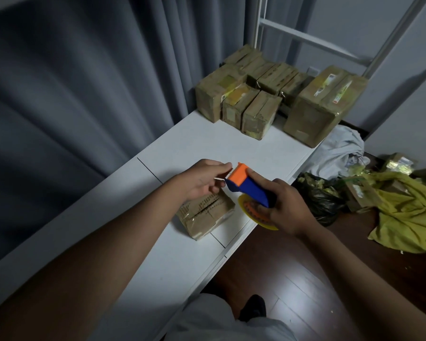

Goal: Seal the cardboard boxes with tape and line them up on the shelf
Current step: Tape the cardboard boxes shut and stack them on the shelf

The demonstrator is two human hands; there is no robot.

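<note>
Cardboard box [205,216] is lying mid-frame; we are gripping the tape dispenser [250,187] with our right hand [285,205], left hand [207,179] pinching the tape end.

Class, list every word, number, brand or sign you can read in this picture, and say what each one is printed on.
No text reads clearly enough to quote.
Labels on the big box: coloured marks, too blurred.
Stickers on the row of small boxes: too small to read.
Print on the box under the hands: faint lines, unreadable.
Tape dispenser: no lettering visible.
</note>
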